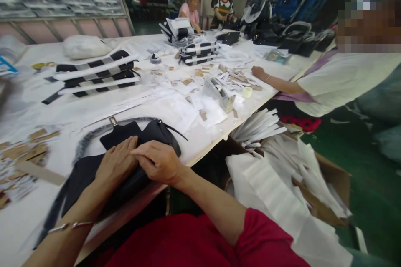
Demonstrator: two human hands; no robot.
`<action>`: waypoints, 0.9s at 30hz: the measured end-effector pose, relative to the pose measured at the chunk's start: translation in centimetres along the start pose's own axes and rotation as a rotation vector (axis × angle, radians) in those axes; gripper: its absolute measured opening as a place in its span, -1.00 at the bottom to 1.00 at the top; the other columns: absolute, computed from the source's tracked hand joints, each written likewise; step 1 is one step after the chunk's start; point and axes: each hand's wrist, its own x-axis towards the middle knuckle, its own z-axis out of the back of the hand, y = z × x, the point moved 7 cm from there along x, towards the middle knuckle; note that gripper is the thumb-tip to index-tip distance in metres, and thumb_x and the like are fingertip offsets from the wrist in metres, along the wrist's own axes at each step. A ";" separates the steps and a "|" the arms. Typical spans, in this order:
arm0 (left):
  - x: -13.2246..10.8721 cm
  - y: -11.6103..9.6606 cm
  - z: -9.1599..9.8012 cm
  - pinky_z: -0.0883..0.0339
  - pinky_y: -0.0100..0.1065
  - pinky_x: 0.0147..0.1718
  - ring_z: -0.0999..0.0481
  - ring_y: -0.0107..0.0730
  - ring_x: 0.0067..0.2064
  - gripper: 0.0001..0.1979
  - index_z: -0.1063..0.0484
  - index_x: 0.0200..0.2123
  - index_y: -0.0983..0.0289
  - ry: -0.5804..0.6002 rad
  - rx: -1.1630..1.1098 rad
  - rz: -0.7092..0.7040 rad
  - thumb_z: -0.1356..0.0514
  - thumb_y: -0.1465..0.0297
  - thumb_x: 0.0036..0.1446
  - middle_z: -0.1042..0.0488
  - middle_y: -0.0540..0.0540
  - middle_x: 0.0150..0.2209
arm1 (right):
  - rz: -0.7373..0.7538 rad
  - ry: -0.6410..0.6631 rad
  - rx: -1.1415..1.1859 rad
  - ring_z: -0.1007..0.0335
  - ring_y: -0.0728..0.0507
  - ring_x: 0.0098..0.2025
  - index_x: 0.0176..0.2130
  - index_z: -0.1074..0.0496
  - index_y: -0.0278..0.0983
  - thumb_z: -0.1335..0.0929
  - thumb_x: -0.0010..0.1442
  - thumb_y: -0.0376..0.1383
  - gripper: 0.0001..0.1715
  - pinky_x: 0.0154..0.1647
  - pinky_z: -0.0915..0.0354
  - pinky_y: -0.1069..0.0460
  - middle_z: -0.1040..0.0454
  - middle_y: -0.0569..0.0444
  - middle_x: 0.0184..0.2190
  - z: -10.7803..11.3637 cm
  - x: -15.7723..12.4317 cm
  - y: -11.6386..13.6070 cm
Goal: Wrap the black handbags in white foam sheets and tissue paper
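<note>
A black handbag [159, 133] lies on the white table at its near edge, with a flap that carries a metal clasp [113, 121]. Its strap [82, 139], wrapped in something greyish, curves round the far side. My left hand [117, 162] rests flat on the bag with its fingers stretched out. Beside it, my right hand [161, 162] is closed over the bag's near side, thumb and fingers pinched together near the left fingertips. Whatever the pinch holds, if anything, is hidden. A thin black zipper pull [173, 129] sticks out at the bag's right end.
Brown tags [34, 150] are scattered at left. Stacked wrapped black bags [100, 73] and a tape dispenser [219, 94] stand farther back on the table [150, 104]. Right of the edge is a carton [335, 175] of white foam sheets. A co-worker's hand [259, 72] rests at right.
</note>
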 end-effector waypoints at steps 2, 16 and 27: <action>0.4 -0.3 0.2 -0.25 0.03 0.13 -0.39 0.12 0.19 -0.46 -0.23 0.23 0.51 0.019 0.065 0.009 0.14 0.35 0.29 -0.33 0.44 0.22 | -0.142 -0.092 0.012 -0.49 -0.04 -0.07 -0.07 -0.51 -0.20 -0.23 0.36 -0.26 -0.71 0.05 -0.37 0.07 -0.60 0.06 -0.16 2.6 -3.7 -1.4; 0.5 -0.8 0.6 -0.30 0.05 0.11 -0.43 0.10 0.15 -0.55 -0.23 0.18 0.40 0.001 0.027 -0.038 0.13 0.31 0.35 -0.43 0.33 0.15 | -1.542 -0.229 -0.579 -0.17 -0.47 0.27 0.07 -0.36 -0.34 -0.36 -0.17 -0.14 -0.21 0.22 -0.14 -0.32 -0.35 -0.30 0.15 21.0 -43.7 -14.4; 1.6 0.3 2.0 -0.34 -0.15 0.09 -0.52 -0.06 0.09 -0.52 -0.40 0.11 0.36 0.301 -0.244 0.042 -0.01 0.26 0.22 -0.47 0.32 0.12 | -1.408 -0.165 -0.676 -0.45 -0.47 0.04 -0.21 -0.47 0.31 -0.40 -0.12 0.09 -0.63 -0.25 -0.40 -0.35 -0.48 -0.04 -0.15 19.5 -44.1 -13.7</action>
